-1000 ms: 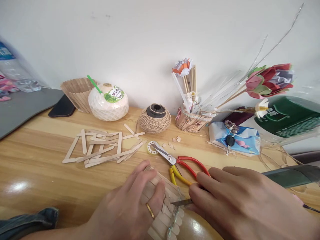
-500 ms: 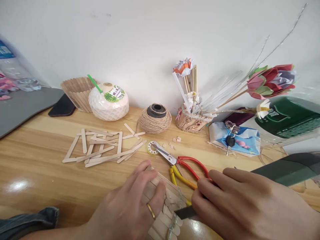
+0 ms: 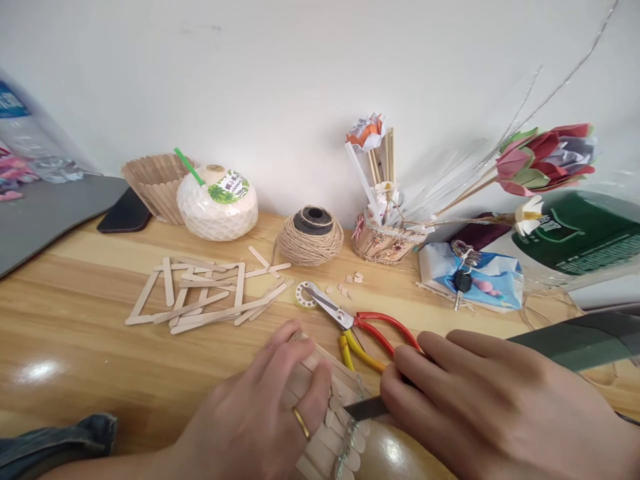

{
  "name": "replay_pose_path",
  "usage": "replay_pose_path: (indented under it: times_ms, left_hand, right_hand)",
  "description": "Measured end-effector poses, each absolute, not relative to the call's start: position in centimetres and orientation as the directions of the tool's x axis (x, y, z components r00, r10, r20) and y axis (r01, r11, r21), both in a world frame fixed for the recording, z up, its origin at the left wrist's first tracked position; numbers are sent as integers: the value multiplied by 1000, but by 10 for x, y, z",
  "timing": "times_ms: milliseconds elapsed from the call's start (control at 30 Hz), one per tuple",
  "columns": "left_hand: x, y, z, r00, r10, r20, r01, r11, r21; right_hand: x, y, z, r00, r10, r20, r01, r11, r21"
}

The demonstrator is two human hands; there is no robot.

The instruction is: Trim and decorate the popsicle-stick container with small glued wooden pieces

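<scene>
Left hand (image 3: 260,407) across a craft-stick piece (image 3: 318,456), dark blade (image 3: 367,408) in the right hand (image 3: 480,400).
Loose craft sticks (image 3: 205,316) lie on the table (image 3: 60,287); the left hand's fingers grip the piece, presumably steadying it; scissors (image 3: 342,317) lie just beyond, seemingly within reach; the right hand's fingers close around the blade's rear, probably for control, its tip at the glittery trim (image 3: 344,450).

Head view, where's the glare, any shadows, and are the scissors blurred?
Head view: glare on the table, one spot beyond the denim sleeve, one between the stick-covered piece and the right hand; head view: soft shadow on the wall beside the orange paper flower; head view: scissors look sharp.
</scene>
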State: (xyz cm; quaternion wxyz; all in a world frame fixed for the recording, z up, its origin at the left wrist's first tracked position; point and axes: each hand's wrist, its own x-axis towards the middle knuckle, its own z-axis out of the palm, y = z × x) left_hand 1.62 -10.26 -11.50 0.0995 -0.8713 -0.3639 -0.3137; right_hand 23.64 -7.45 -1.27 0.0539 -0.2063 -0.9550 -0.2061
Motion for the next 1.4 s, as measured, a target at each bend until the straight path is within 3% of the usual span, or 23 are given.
replay_pose_path:
  times_ms: [567,767,1067,1200,1400]
  left_hand:
    - [16,-102,-114,553,577,602,694,-718,50]
    - [16,-102,-113,547,577,607,694,-717,56]
    - [18,-102,-112,538,583,609,697,-714,67]
    - [19,-104,-110,514,632,580,737,-671,79]
    - [16,-102,-110,548,565,617,693,-720,43]
  right_hand:
    - [239,-79,-12,-913,374,164,407,804,434]
    - [237,-75,-7,-939,321,125,342,826,447]
    - [242,-78,-13,-920,322,224,391,802,452]
    - [239,-76,-11,-929,329,168,370,813,451]
    - [240,-75,-10,-935,336,112,349,819,455]
